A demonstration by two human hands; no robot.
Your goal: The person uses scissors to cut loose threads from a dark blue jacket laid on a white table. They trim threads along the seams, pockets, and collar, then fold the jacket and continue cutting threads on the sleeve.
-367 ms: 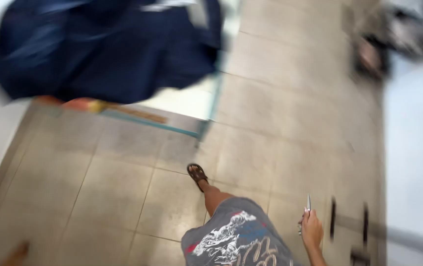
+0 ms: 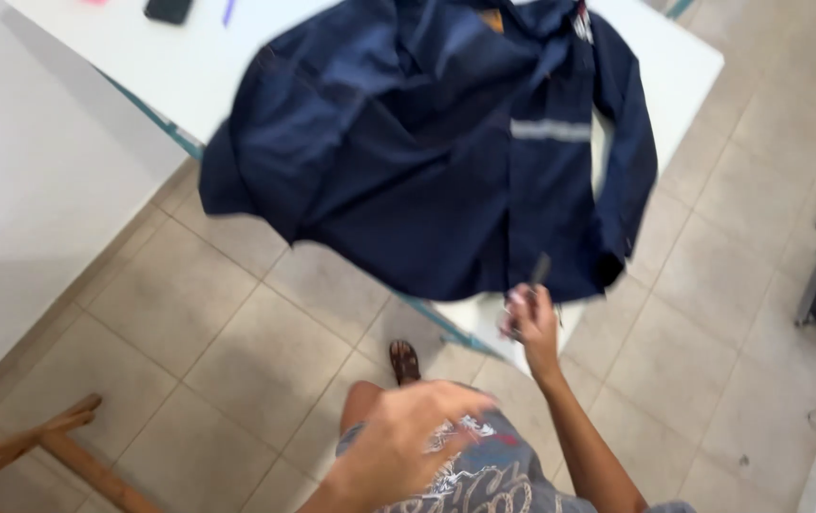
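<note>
Navy jacket [image 2: 427, 152] lay on the white table [image 2: 683, 57], just above the right hand [image 2: 531, 323], which was closed around small scissors [image 2: 533, 275]; the left hand [image 2: 408, 437] hovered open, empty.

A jacket [image 2: 436, 142] lies spread on the bench [image 2: 189, 66], its lower edge hanging over the near edge. A phone [image 2: 169, 9] lies on the bench, far left of the jacket. The right hand [image 2: 533, 323] is at the jacket's near hem, the left hand [image 2: 408, 446] nearer and lower left. A stool [image 2: 37, 446] stands on the floor at lower left.
</note>
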